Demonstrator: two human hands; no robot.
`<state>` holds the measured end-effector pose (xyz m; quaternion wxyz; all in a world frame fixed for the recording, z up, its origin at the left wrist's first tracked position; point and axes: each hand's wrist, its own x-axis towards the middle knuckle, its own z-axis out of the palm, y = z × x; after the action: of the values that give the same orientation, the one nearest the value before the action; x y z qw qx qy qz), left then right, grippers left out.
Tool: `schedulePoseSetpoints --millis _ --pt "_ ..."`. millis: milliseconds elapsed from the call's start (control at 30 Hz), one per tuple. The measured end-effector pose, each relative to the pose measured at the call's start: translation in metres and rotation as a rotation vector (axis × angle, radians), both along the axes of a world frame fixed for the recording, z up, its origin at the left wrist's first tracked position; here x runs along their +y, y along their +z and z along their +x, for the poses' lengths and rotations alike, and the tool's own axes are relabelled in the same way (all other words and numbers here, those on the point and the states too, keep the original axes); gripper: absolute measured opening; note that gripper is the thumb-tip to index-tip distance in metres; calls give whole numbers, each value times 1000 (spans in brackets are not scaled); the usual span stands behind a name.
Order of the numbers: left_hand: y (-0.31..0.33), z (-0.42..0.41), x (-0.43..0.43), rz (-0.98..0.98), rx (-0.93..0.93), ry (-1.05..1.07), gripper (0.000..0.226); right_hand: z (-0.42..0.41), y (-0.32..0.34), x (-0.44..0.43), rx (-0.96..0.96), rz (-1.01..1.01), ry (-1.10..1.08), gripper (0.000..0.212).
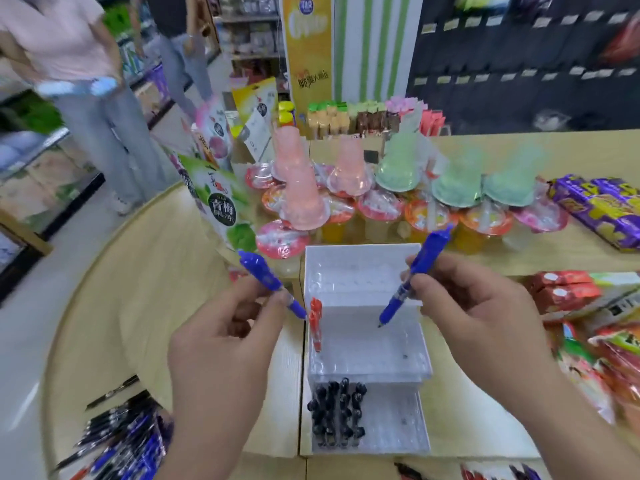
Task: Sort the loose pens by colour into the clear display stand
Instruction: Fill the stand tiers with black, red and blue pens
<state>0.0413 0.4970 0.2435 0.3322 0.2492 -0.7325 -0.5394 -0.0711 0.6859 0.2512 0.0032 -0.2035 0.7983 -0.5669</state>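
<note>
Fingers [254, 295] of my left hand [221, 344] pinch a blue pen [265, 276] left of the clear stand [367, 348]; my right hand [474, 306] pinches a second pen [417, 270] over it.

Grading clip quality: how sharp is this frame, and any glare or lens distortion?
Head view: motion blur throughout, worst on the loose pens; left hand, right hand and the blue pens are readable; even light, no strong glare on the clear stand; wide-angle bowing at the borders.
</note>
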Motion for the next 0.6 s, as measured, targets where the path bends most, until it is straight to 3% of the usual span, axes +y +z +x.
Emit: schedulePoseSetpoints --millis 500,600 --pt "-15 -99 -58 28 -34 -160 28 -96 -14 -111 150 80 183 24" --pt "-23 -102 -63 3 -84 -204 24 -107 -25 -116 153 165 205 15"
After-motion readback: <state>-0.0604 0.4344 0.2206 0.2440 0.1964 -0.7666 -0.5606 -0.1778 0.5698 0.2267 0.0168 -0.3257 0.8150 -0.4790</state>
